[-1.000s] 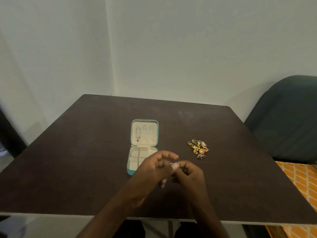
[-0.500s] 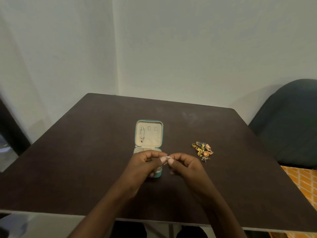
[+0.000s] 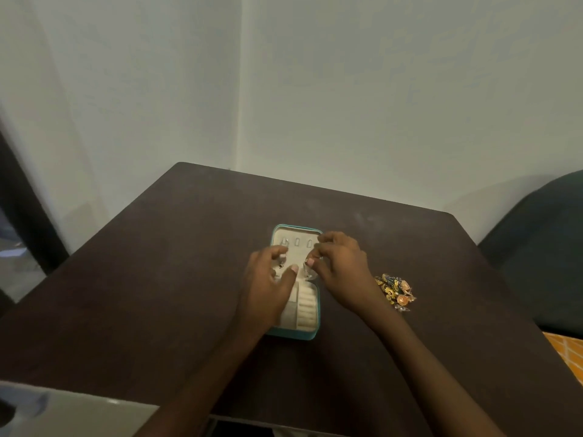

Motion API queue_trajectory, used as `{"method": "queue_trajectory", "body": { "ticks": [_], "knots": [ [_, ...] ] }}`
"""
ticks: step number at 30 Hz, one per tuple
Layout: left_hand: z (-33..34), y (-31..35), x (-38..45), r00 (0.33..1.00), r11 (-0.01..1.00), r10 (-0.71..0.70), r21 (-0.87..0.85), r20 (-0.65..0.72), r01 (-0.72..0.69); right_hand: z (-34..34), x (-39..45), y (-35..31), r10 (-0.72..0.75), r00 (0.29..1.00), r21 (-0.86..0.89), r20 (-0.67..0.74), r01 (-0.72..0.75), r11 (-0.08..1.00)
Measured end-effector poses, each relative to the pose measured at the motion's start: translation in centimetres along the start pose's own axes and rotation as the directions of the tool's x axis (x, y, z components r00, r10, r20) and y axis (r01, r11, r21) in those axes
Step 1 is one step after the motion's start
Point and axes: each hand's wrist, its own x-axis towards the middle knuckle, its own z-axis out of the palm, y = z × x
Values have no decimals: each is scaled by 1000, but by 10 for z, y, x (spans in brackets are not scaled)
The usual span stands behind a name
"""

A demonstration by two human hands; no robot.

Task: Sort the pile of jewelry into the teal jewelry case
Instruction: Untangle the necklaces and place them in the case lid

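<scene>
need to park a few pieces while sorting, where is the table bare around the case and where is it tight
Free: the table left of the case, and the far strip between the case and the wall. Tight: over the case, where the left hand and right hand work, and right of it by the jewelry pile.

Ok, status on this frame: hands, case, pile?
Both hands over open teal case; right hand pinching a small piece, left hand alongside. Jewelry pile waiting right of case. Nothing blocking.

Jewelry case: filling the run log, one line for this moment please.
case open on table | left hand, right hand over lid, right pinching small piece | pile right
</scene>
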Motion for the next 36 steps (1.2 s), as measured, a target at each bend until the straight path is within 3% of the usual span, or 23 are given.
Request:
{"method": "queue_trajectory", "body": {
  "ticks": [5,9,13,23,31,36],
  "knots": [
    [-2,-24,43,992,990,-122,-74,38,124,8,21,-4,-30,999,-138,14,32,990],
    [7,-33,61,975,956,-148,-227,163,183,18,32,-5,-27,1000,-184,-7,25,983],
    [18,-33,64,968,915,-154,-342,197,215,31,34,-3,-28,996,-201,-89,9,980],
    [31,-47,66,980,897,-93,-413,177,160,53,35,-1,-45,933,-216,-357,-35,976],
    [33,-51,66,991,926,-34,-369,131,81,58,35,0,-78,884,-288,-461,-66,955],
    [32,-50,65,990,929,-28,-362,135,75,61,38,2,-39,865,-235,-500,-92,968]
  ]
}}
